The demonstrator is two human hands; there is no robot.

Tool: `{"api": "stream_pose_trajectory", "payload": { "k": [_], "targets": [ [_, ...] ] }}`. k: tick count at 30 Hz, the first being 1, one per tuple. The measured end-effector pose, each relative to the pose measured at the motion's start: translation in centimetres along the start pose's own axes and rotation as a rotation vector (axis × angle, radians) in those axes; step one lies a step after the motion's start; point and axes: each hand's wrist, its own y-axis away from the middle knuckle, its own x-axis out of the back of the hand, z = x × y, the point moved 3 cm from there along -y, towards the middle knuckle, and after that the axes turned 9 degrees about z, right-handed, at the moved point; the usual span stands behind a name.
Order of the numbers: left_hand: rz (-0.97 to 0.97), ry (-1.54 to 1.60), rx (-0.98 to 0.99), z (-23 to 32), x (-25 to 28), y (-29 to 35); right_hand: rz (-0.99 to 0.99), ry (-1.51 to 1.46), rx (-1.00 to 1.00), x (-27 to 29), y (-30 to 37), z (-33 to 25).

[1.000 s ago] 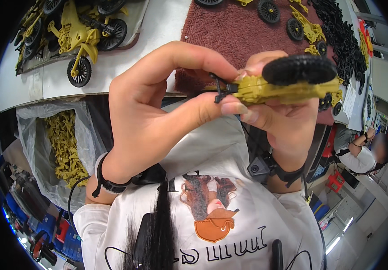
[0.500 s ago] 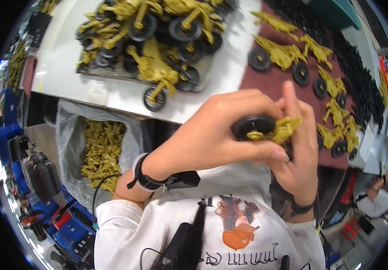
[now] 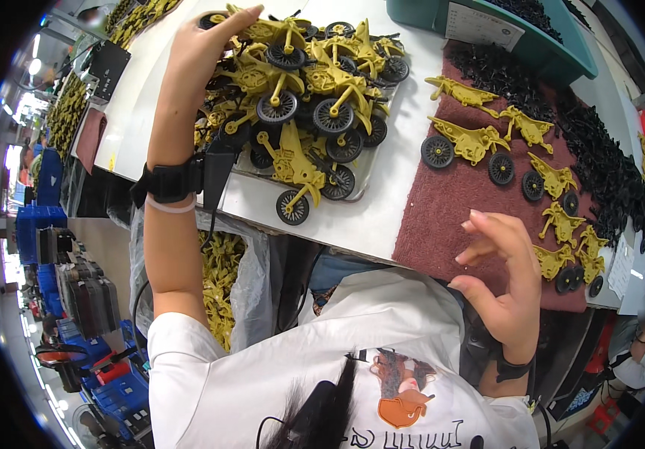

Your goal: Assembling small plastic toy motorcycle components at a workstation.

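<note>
My left hand (image 3: 214,41) reaches to the far left side of a heap of yellow toy motorcycles (image 3: 292,161) with black spoked wheels. Its thumb lies over a toy motorcycle (image 3: 266,31) on top of the heap, and the hand is closed about it; most of its fingers are hidden. Above the maroon cloth (image 3: 442,224), my right hand (image 3: 503,280) is open and holds nothing, its fingers loosely curved. Several yellow motorcycle bodies (image 3: 468,141) lie on the cloth to the right, beside loose black wheels (image 3: 500,169).
A bank of small black parts (image 3: 599,165) runs along the cloth's far right side. Behind it stands a teal bin (image 3: 562,56) of black parts. Below the white table's (image 3: 352,228) front edge, a clear plastic bag (image 3: 255,299) holds yellow pieces.
My hands have come apart. The left has carried the toy motorcycle up and left to the heap; the right has let go and opened. The view has shifted, showing more of the table's far side.
</note>
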Motion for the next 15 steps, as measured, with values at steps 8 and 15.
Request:
{"api": "stream_pose_trajectory", "payload": {
  "k": [8, 15],
  "targets": [
    [0.254, -0.55, -0.485, 0.1, -1.4, 0.4, -0.003, 0.094, -0.03, 1.1, 0.3, 0.4],
    [-0.059, -0.705, -0.792, 4.3, -4.7, 9.4, -0.016, 0.107, -0.021, 0.9, -0.2, 0.3]
  ]
}}
